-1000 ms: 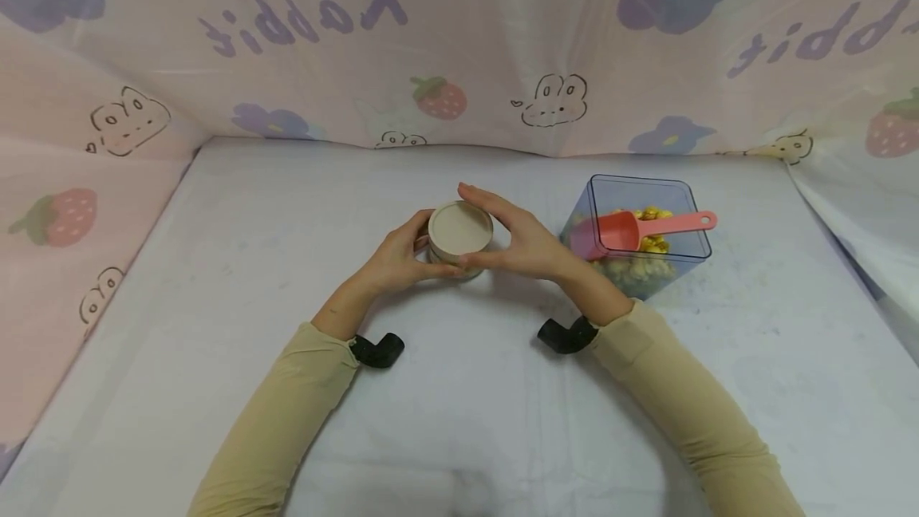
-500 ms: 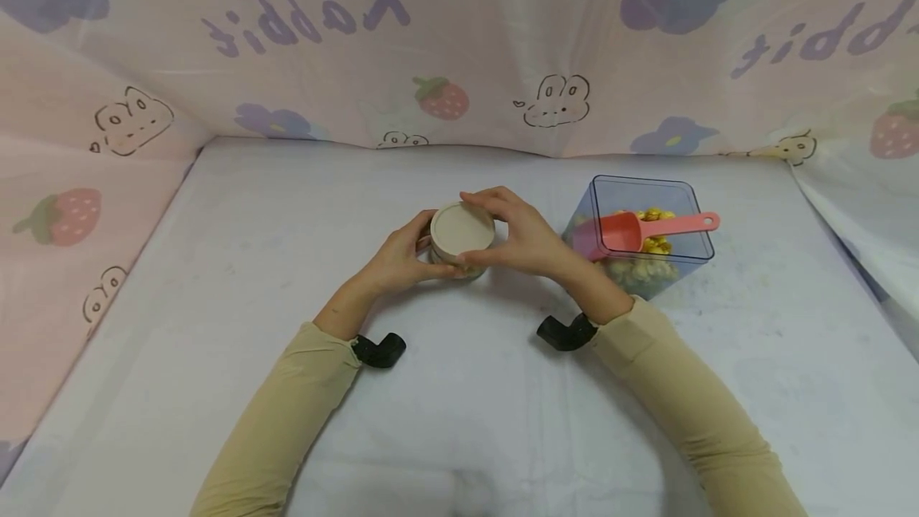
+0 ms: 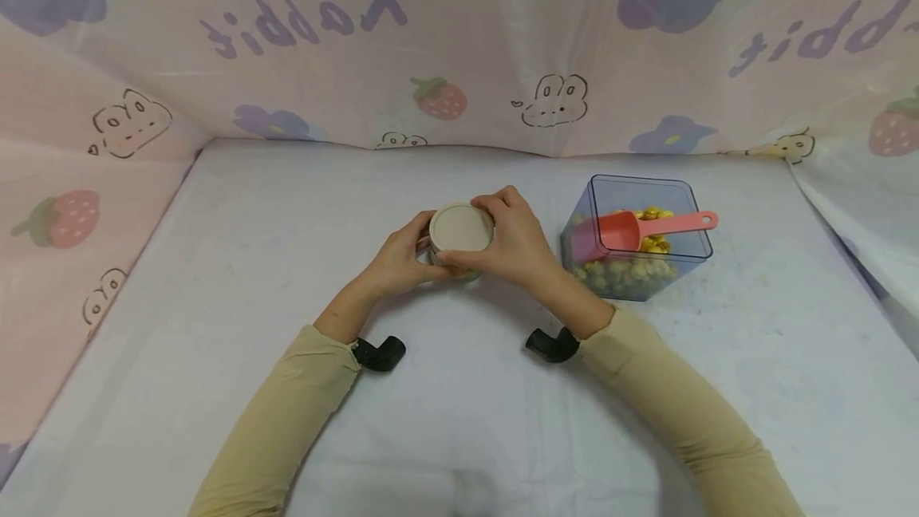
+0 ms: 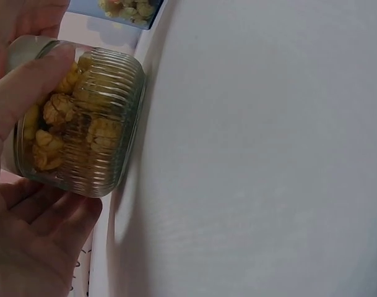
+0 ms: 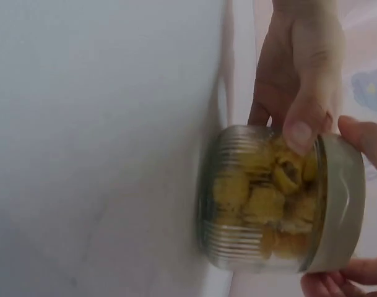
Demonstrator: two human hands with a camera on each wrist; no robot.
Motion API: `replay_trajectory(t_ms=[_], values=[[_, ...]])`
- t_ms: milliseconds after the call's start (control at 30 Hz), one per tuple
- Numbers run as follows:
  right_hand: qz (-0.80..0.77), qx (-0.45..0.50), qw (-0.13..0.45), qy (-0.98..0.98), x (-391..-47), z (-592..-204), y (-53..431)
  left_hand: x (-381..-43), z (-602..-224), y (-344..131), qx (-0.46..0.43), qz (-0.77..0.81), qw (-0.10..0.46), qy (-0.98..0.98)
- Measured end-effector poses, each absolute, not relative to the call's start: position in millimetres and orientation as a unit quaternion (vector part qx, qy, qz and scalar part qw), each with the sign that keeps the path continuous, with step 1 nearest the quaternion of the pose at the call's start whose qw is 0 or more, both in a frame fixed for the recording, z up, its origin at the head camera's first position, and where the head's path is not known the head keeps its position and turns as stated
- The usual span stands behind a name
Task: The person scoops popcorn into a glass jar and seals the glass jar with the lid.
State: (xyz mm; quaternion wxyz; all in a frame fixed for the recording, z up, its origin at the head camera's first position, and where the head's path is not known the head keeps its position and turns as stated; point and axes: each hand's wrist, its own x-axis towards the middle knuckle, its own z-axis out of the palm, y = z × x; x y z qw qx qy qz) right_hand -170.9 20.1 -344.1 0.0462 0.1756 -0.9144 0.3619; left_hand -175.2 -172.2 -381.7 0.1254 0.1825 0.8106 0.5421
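Note:
A ribbed glass jar point(image 4: 108, 117) filled with yellow and brown popcorn stands upright on the table. On its top sits a round cream lid point(image 3: 462, 228). My left hand point(image 3: 396, 263) holds the glass body, its thumb across the near side and its fingers around the far side. Gripping the lid's rim from the right is my right hand point(image 3: 518, 244), thumb in front and fingers at the back. In the right wrist view the lid point(image 5: 340, 204) lies level against the jar mouth. From above, the lid and both hands hide most of the glass.
To the right stands a clear bluish square container point(image 3: 632, 282) partly filled with popcorn. A pink scoop point(image 3: 625, 231) lies in its top, handle jutting past the right rim. A printed curtain point(image 3: 474, 38) bounds the back of the white-covered table point(image 3: 459, 413).
My right hand has turned around the lid: its thumb has slid left along the front edge, and its wrist has swung left. My left hand and the jar stay nearly in place.

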Motion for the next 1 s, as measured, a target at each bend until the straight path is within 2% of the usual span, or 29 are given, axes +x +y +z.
replay_trajectory(t_ms=[267,367,467,733,867,1000], values=[[0.342,0.14,0.067,-0.927,-165.9,-345.2,12.8,-173.8,-382.2,-172.1,0.18,0.543,0.118,0.812],[0.347,0.149,0.058,-0.924,-166.0,-345.5,14.3,-174.3,-383.3,-171.9,0.181,0.549,0.117,0.808],[0.361,0.174,0.025,-0.916,-168.6,-346.2,19.2,-174.6,-384.1,-171.5,0.188,0.556,0.117,0.801],[0.461,0.228,-0.115,-0.85,-182.4,-345.7,36.9,-175.1,-385.6,-170.5,0.191,0.549,0.116,0.805],[0.477,0.257,-0.145,-0.828,-188.8,-347.6,42.7,-175.4,-385.0,-169.6,0.184,0.545,0.119,0.809],[0.472,0.278,-0.143,-0.824,-191.2,-348.5,44.1,-175.7,-383.7,-170.1,0.176,0.543,0.128,0.811]])
